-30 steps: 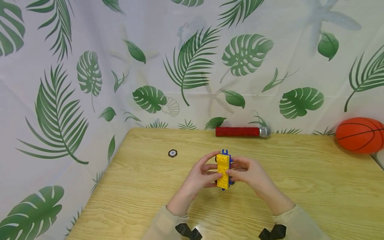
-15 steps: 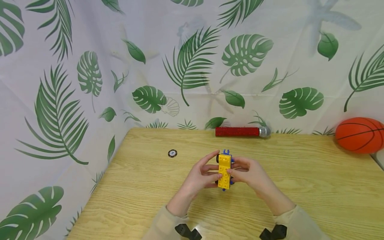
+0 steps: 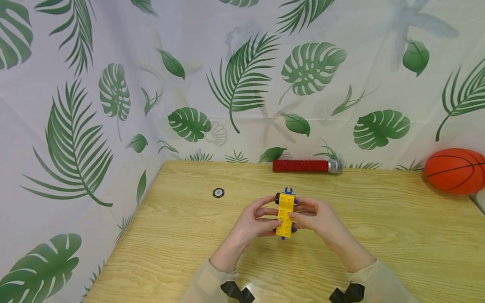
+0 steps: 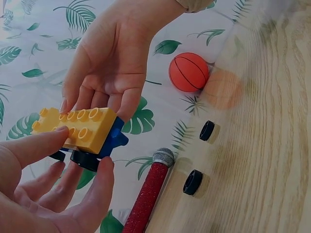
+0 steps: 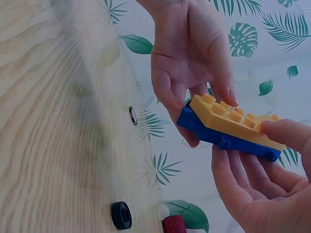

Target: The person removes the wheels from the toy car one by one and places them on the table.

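Sheeting [image 3: 189, 25] printed with green leaves backs your wood-grained surface [image 3: 189, 235], where a smooth orange-red ball [image 3: 454, 171] sits right of a glittery red microphone [image 3: 303, 166]. Above the surface, your left hand [image 3: 254, 223] and right hand [image 3: 317, 216] pinch a studded yellow-and-blue block car [image 3: 285, 216], thumbs on top, fingers half-curled around its underside; its long axis points away from you, hooked end farthest. A round chip [image 3: 218, 192] lies farther left.
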The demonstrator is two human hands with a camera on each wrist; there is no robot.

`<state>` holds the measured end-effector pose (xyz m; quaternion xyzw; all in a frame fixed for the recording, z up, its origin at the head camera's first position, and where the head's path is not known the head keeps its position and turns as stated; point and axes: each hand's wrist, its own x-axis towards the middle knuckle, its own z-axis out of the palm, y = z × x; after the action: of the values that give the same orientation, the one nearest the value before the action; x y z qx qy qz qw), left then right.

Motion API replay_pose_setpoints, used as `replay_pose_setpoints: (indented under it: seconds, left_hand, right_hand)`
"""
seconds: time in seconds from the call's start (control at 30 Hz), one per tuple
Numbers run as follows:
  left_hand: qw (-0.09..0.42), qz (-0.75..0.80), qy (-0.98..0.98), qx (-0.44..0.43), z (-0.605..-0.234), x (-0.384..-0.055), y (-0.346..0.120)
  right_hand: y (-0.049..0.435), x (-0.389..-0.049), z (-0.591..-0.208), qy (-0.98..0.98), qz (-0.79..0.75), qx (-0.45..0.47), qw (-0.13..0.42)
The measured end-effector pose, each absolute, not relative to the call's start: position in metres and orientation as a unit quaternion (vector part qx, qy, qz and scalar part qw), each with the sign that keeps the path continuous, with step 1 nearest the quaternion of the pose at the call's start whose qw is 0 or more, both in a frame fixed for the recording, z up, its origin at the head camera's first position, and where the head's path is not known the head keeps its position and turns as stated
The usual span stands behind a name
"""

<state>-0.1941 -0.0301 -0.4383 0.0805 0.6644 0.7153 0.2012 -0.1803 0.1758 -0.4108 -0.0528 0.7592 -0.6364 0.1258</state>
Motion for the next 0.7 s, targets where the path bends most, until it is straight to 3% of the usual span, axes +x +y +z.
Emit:
replay_pose_setpoints:
  seconds: [0.7]
  left_hand:
    - [0.202, 0.709, 0.670, 0.087, -0.4344, -0.1929, -0.0299]
  right_hand:
    - [0.1807, -0.1757, -0.4073, 0.742, -0.655, -0.082, 0.118]
